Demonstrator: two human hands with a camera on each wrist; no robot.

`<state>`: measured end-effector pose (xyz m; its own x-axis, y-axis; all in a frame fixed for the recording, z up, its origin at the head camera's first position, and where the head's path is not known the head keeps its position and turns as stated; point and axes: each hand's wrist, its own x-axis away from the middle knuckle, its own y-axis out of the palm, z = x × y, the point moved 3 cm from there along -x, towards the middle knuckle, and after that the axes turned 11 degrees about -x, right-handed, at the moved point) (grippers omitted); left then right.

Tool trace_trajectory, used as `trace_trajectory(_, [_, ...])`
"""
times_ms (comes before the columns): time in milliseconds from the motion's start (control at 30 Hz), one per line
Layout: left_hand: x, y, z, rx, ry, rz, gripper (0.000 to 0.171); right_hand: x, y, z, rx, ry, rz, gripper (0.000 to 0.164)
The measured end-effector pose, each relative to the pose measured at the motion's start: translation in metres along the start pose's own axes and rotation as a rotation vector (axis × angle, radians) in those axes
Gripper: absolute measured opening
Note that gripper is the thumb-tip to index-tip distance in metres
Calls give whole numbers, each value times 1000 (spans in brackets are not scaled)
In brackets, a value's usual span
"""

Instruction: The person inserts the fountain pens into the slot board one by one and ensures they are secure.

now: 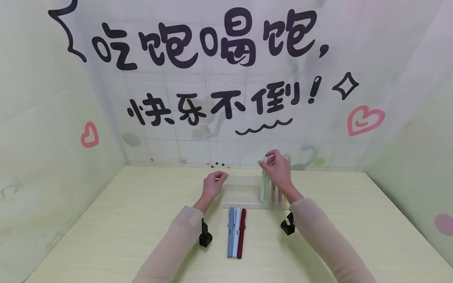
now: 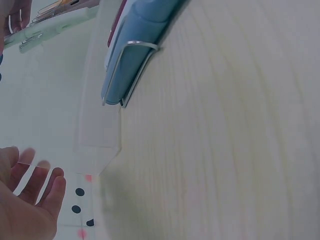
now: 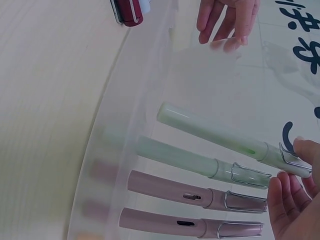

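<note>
In the right wrist view my right hand (image 3: 295,195) pinches a pale green pen (image 3: 215,131) by its clipped cap, slanting in front of a translucent pen stand (image 1: 244,192). Its lower end is above the stand's front lip. Beside it, a second green pen (image 3: 175,157) and two mauve pens (image 3: 167,190) sit behind that lip. My left hand (image 1: 212,184) pinches the stand's upper left edge, with fingertips showing through the clear panel. In front of the stand lie a blue pen (image 1: 231,232), a white pen (image 1: 236,236) and a dark red pen (image 1: 242,234), side by side.
The pale wood-grain table (image 1: 141,224) runs back to a printed curtain (image 1: 198,149) close behind the stand. Cloth walls (image 1: 49,157) stand at both sides. Something orange-yellow (image 1: 285,199) shows at the stand's right end, largely covered by my right wrist.
</note>
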<state>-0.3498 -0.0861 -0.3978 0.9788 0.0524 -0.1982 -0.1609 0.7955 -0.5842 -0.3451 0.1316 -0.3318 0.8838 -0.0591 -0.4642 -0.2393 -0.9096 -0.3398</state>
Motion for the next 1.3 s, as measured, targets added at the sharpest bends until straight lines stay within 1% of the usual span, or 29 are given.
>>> trace_trajectory(133, [0,0,0,-2,2,3,24,0,3,2,-10,-6,-1,31])
trace_trajectory(500, [1,0,1,3,-1,3,24,7,7,7,83,-23,-21,31])
trace_trajectory(700, [1,1,0,0,-10,0,24,10,10,8,72,-11,-48,28])
trace_trajectory(1033, [-1,3,-3,5,-12,3,25,15,14,8,97,-56,-92,27])
trace_trajectory(1300, [-1,2,-2,4,-14,5,25,17,4,6,120,-122,-177,26])
